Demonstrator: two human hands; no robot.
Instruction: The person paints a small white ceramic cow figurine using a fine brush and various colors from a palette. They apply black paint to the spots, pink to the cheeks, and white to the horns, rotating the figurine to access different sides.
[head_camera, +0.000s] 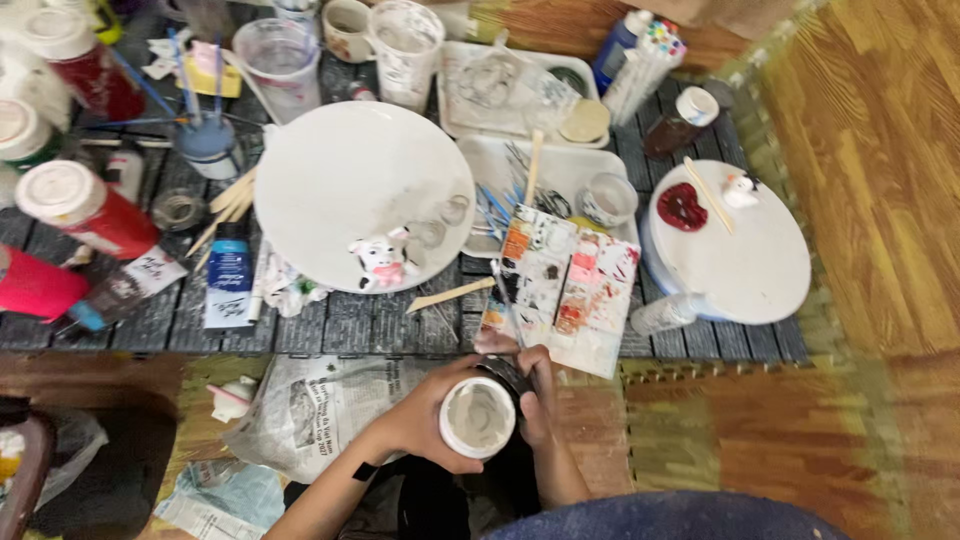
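My left hand (420, 420) cups a small round white pot (478, 418), its pale grey inside turned up towards me. A dark outer side of the pot shows under my right hand (535, 385), which rests against its rim. That hand pinches a thin paintbrush (508, 300) that points up over a paint-smeared palette sheet (570, 290). Both hands hover over the near edge of a low dark slatted table (340, 325), above my lap.
A big white plate (340, 170) carries a small cow figurine (383, 260). At right, a round white board (750, 265) bears a red paint blob (682, 207). Red paint bottles (85, 210), a blue tube (228, 275), cups and trays crowd the table. Newspaper (320, 410) lies below.
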